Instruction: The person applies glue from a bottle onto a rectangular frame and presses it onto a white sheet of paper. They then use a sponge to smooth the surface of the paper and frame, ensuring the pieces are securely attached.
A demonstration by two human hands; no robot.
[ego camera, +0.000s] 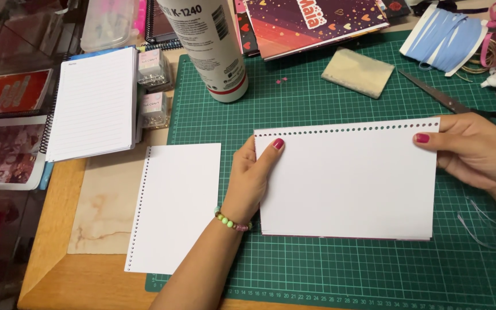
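We grip the punched white sheet stack (pixel 348 181) with left hand (pixel 252 175) at nine o'clock, right hand (pixel 475 150) at three, thumbs closed on top.

The wide white stack of punched paper sheets (pixel 348 181) looks matt and smooth, as does the single white punched paper sheet (pixel 176 206). The green gridded cutting mat (pixel 340 270) has a dull rubbery finish. The tall white plastic glue bottle (pixel 208 46) is glossy; the tan wooden tabletop (pixel 58 275) is smooth.
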